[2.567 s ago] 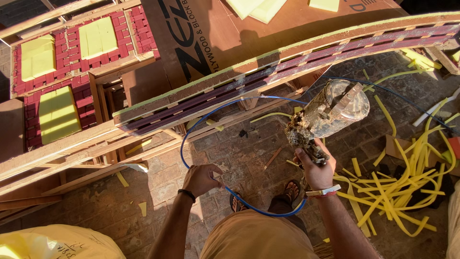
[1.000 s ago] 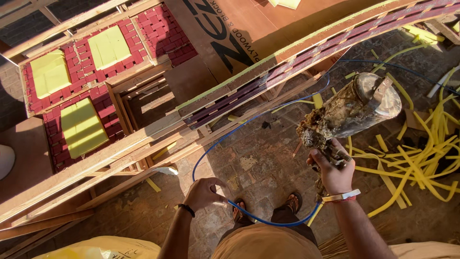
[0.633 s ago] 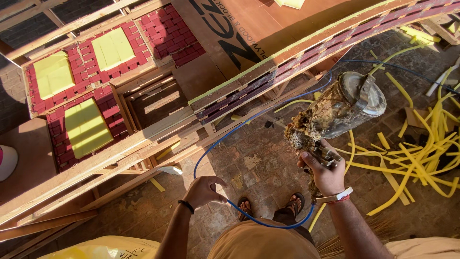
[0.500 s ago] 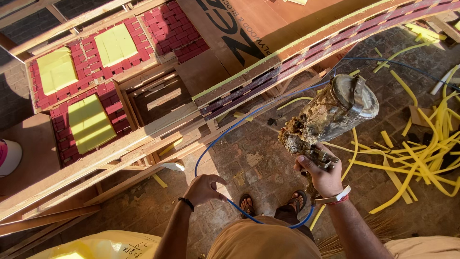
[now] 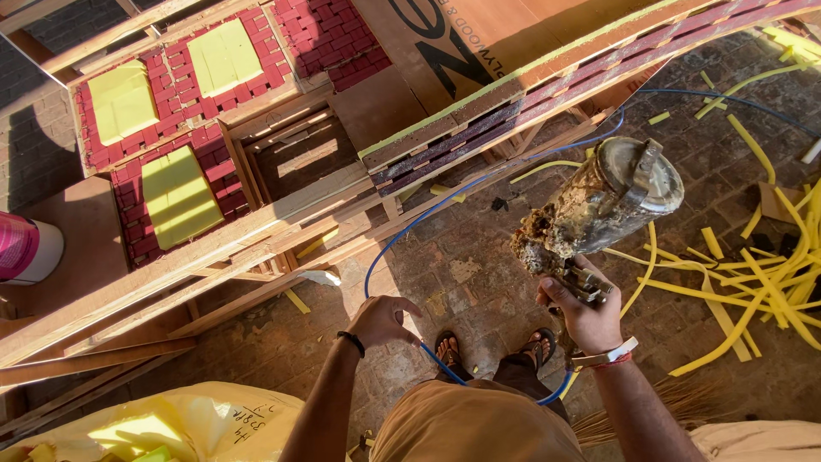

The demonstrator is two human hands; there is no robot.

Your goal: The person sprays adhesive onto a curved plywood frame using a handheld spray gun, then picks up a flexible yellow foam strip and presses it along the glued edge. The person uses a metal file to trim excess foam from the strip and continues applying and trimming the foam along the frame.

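My right hand (image 5: 586, 312) grips the handle of a spray gun (image 5: 599, 210) with a crusted metal cup that points up and to the right. A blue air hose (image 5: 406, 235) loops from the gun, past my feet in sandals, up over the wooden frame. My left hand (image 5: 383, 318) holds this hose at about waist height, with a dark band on the wrist. A long wooden frame (image 5: 282, 210) with dark red woven strips runs diagonally in front of me, just beyond both hands.
Red woven panels with yellow foam pads (image 5: 175, 192) lie at the upper left. A brown plywood sheet (image 5: 479, 38) leans at the top. Yellow foam strips (image 5: 753, 274) litter the paved floor at right. A pink and white can (image 5: 26, 248) stands at the left edge; a yellow sack (image 5: 154, 423) lies below.
The view has shifted a little, so the frames slid rightward. The spray gun tilted slightly and stayed in my right hand. My left hand kept the blue hose.
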